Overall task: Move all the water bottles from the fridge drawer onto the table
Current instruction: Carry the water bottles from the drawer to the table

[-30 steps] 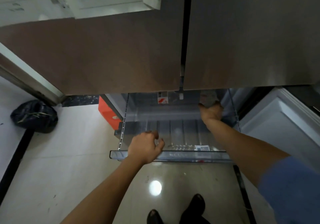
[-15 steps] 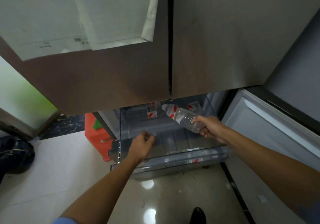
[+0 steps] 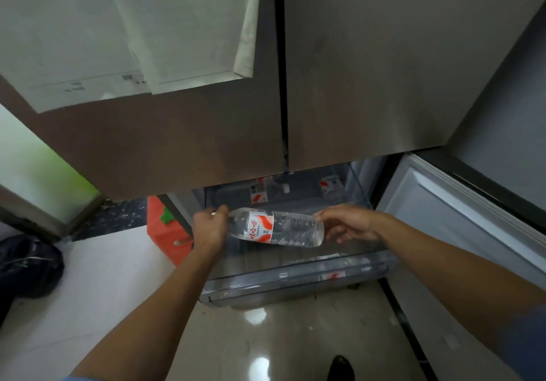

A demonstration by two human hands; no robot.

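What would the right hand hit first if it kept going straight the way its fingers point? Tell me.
The right hand points leftward at the water bottle; its fingertips look already at the bottle's base, so it meets that first. Actual contact is unclear.

Both forearms are bare from the wrist back toward the elbow, with no watch, bracelet or ring to be made out on the left hand [image 3: 210, 228] or the right hand [image 3: 348, 222]. A short blue sleeve [image 3: 529, 342] shows on the right upper arm at the right edge of the view, its cloth plain and without visible print. A thin sliver of the same blue cloth [image 3: 81, 378] shows at the bottom edge on the left arm. At the bottom of the view, the rounded toe of a dark, glossy shoe [image 3: 340, 367] shows on the tiled floor; its laces or fastening cannot be made out.
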